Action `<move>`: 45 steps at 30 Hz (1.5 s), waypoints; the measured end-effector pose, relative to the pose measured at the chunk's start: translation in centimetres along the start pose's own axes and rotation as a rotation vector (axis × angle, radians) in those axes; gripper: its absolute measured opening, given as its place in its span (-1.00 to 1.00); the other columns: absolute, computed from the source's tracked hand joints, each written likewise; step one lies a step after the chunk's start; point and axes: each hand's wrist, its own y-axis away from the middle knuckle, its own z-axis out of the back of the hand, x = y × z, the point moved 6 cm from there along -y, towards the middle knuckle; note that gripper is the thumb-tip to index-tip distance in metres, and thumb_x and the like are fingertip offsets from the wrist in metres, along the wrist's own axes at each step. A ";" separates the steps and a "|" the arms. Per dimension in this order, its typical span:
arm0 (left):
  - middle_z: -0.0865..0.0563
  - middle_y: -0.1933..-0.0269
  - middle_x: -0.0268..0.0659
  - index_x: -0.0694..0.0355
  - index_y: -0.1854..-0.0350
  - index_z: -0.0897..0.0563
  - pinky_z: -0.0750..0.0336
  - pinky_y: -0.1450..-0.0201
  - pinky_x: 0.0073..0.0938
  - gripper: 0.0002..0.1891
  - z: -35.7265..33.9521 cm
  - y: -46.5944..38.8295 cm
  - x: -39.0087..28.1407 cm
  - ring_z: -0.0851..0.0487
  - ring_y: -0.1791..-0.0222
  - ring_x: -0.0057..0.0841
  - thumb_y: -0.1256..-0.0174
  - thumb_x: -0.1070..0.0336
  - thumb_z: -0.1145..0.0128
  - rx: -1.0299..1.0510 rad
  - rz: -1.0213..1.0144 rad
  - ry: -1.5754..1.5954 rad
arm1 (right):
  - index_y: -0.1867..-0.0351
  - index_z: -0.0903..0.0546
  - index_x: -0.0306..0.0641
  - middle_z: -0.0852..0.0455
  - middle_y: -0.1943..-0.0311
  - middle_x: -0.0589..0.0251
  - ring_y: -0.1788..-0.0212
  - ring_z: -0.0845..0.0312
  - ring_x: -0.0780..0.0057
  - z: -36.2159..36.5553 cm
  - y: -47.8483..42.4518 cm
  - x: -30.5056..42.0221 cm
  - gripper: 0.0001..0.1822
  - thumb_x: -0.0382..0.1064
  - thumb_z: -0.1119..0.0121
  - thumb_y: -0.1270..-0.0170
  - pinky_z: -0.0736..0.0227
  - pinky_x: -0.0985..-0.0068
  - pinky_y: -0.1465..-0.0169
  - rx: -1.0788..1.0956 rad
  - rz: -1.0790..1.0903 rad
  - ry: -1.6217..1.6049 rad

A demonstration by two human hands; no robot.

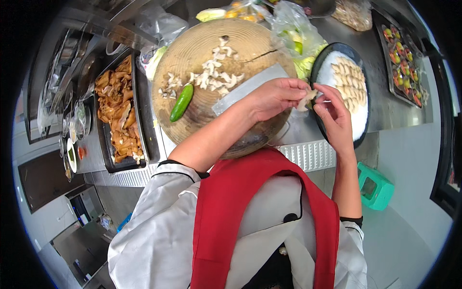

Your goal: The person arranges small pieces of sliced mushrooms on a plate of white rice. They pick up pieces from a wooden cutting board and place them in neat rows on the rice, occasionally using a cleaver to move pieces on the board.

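A thin, pale slice of food [306,100], possibly shellfish, is pinched in the fingertips of my left hand [276,98], over the right edge of a round wooden chopping block [223,133]. My right hand [335,117] is beside the slice, its index fingertip at the slice's edge and its thumb apart. Under my left wrist, a broad metal blade [249,87] lies flat on the block; its handle is hidden. Similar loose slices [213,72] and a green cucumber [181,103] rest on the block. Just right of my hands, a dark oval platter [319,68] bears overlapping slices [348,85] on a white bed.
A black tray [108,144] of brown cooked meat [119,104] stands at left. Bagged vegetables [296,32] lie behind the block. A tray of small colourful portions [402,63] sits at far right on the steel counter [382,104]. On the floor is a green plastic stool [379,189].
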 end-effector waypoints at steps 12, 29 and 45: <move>-0.72 0.27 -0.42 0.16 0.08 -0.69 -0.43 0.13 -0.56 -0.83 -6.8 -6.6 6.6 -0.59 0.29 -0.60 -0.40 0.23 -0.23 -0.051 0.052 -0.410 | 0.12 -0.68 -0.33 -0.62 0.00 0.27 -0.03 -0.54 0.56 10.1 4.5 -3.1 -0.86 -0.48 -0.17 -0.35 -0.46 0.57 -0.12 -0.051 -0.054 -0.151; -0.67 -0.10 -0.34 0.18 0.01 -0.68 -0.43 -0.10 -0.35 -0.65 -11.7 -10.3 5.7 -0.56 -0.04 -0.34 -0.09 0.46 -0.14 -0.020 -0.692 -1.994 | 0.10 -0.64 -0.32 -0.65 0.28 0.29 0.23 -0.49 0.55 17.4 0.4 -8.6 -0.84 -0.46 -0.20 -0.31 -0.44 0.54 0.06 -0.005 -0.141 0.338; -0.67 -0.13 -0.35 0.19 0.02 -0.69 -0.42 -0.11 -0.36 -0.65 -11.5 -10.5 5.6 -0.56 -0.04 -0.36 -0.08 0.45 -0.15 -0.039 -0.684 -2.028 | 0.16 -0.66 -0.31 -0.61 0.32 0.18 0.30 -0.47 0.32 17.2 0.1 -9.1 -0.80 -0.45 -0.28 -0.16 -0.44 0.44 0.11 -0.141 0.003 0.530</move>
